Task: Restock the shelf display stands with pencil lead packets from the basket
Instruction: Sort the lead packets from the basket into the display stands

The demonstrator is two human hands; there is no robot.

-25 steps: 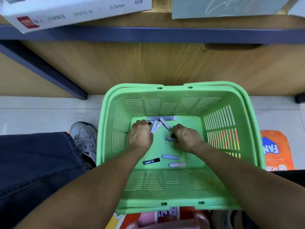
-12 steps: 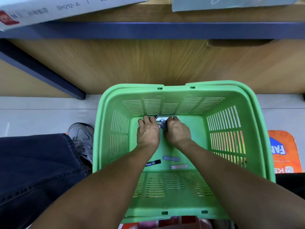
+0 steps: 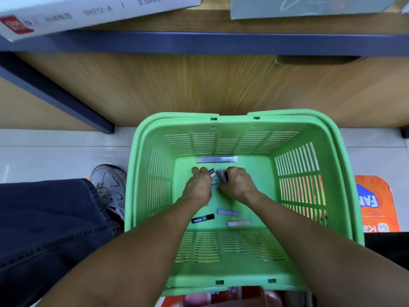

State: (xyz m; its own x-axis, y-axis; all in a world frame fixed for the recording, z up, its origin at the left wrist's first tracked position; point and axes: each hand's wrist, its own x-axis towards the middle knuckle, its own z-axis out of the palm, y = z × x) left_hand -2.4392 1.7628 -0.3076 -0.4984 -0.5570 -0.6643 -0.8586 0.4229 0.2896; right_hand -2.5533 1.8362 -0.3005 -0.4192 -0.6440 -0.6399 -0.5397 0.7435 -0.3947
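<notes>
Both my hands reach down into a green plastic basket on the floor. My left hand grips a few small lead packets, their ends poking out past the fingers. My right hand holds a bunch of grey and dark packets right beside it. Loose on the basket bottom lie a long grey packet by the far wall, a black packet and two grey packets near my forearms.
A wooden shelf unit with a blue front edge rises behind the basket. White product boxes and a pale box sit on the shelf above. My jeans leg and grey shoe are at the left; an orange mat lies at the right.
My hands came together at the far middle of the basket and gathered packets, then pulled back slightly. The long grey packet by the far wall shows again.
</notes>
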